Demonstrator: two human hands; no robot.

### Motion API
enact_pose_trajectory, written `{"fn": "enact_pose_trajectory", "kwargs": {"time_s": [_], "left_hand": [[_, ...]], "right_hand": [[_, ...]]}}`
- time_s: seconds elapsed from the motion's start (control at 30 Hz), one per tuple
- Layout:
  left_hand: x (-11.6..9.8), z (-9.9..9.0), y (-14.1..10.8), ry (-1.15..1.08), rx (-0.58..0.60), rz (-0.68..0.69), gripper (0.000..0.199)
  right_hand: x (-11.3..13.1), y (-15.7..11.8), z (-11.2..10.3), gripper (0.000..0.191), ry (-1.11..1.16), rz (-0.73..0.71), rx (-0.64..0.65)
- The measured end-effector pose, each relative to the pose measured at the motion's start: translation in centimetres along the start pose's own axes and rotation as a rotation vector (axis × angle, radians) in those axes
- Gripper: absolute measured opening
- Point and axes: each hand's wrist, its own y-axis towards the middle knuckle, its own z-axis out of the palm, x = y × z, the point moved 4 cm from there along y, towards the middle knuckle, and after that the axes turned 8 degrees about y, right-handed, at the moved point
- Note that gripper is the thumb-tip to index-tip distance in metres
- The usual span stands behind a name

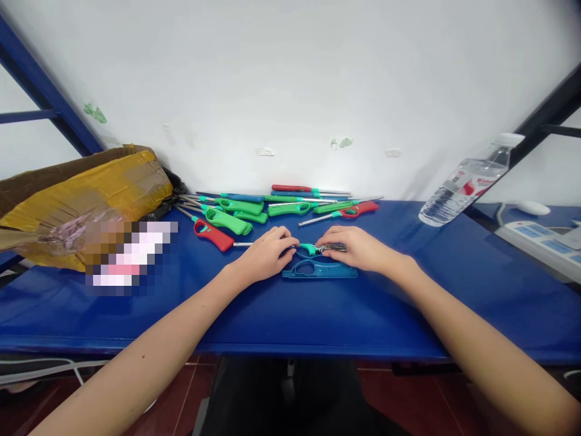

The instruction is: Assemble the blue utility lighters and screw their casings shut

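Note:
An opened-up long-nosed lighter [310,249] lies across the blue table in front of me, its teal trigger and inner parts showing. My left hand [271,254] is closed on it where the metal tube meets the handle, and the tube's tip sticks out to the left. On the right, my right hand [358,248] pinches the handle end, around a dark, shiny inner piece partly hidden by the fingers. A loose blue half of a lighter casing [323,271] lies just in front of both hands, hollow side up.
Several red, green and blue lighters [229,221] are piled along the wall. A taped cardboard box [86,206] stands at the left, with a blurred-out item before it. A water bottle [467,181] and a white power strip [544,242] are at the right.

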Motion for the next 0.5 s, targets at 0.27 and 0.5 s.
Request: {"fn": "enact_pose_trajectory", "kwargs": {"time_s": [0.27, 0.5], "left_hand": [[0.22, -0.08, -0.07, -0.003, -0.019, 0.007, 0.028], [0.19, 0.02, -0.01, -0.016, -0.026, 0.002, 0.028]], "right_hand": [[-0.12, -0.13, 0.2, 0.027, -0.048, -0.023, 0.027], [-0.27, -0.08, 0.43, 0.027, -0.033, -0.008, 0.032]]}}
